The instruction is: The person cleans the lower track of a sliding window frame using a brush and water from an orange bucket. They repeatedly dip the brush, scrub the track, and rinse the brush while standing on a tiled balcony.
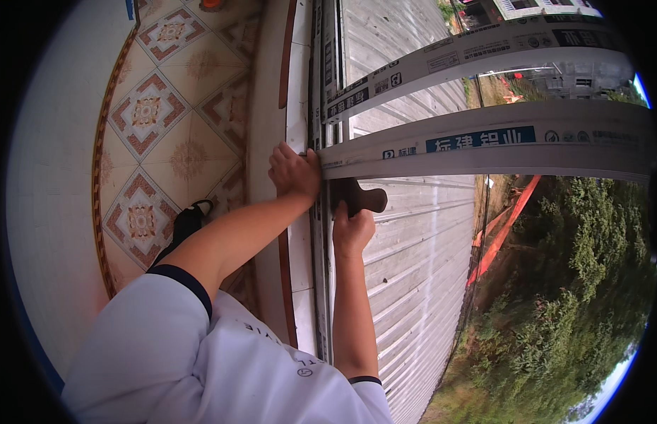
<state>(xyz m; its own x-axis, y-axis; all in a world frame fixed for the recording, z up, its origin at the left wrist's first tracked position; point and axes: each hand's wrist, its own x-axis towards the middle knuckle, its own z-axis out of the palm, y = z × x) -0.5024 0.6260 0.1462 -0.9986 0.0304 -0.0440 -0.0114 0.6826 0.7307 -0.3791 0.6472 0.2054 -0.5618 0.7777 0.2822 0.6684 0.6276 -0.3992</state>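
Observation:
My left hand (295,172) lies against the inner edge of the aluminium window frame (320,238), at the foot of a film-wrapped aluminium upright (466,153); whether its fingers grip anything is not clear. On the outer side, my right hand (354,230) is closed on a dark brown object with a rounded, curved end (372,200), just beside the same upright. Part of that object is hidden by the upright and the hand, so its kind cannot be told. A second wrapped upright (413,74) rises farther up the frame. Both uprights bear printed writing.
A tiled sill (301,259) runs along the frame. Inside is a patterned tile floor (188,132), with my dark shoe (201,206) on it and an orange object (211,4) at the top. Outside lie a ribbed metal roof (413,265), orange strips (498,249) and trees (593,249).

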